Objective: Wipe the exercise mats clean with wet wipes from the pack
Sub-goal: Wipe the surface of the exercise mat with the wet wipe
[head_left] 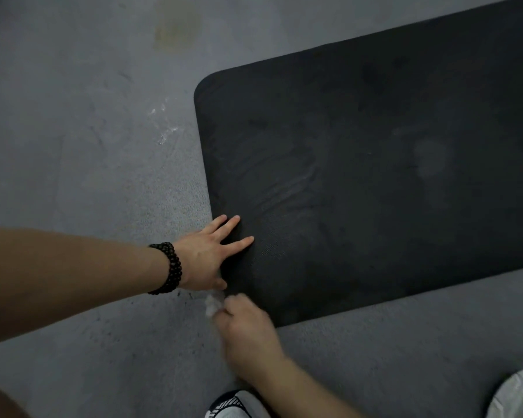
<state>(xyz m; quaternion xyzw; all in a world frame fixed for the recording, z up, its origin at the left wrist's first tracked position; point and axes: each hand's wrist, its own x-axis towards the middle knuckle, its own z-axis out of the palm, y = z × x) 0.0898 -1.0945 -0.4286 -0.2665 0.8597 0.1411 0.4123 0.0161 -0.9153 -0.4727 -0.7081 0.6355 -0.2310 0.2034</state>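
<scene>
A black rectangular foam exercise mat (360,182) lies flat on the grey carpeted floor (88,146). The left hand (206,257), fingers spread, presses its near corner. Just beside it, the blurred right hand (248,330) seems to pinch a crumpled white wet wipe (212,306) at the mat's edge.
</scene>
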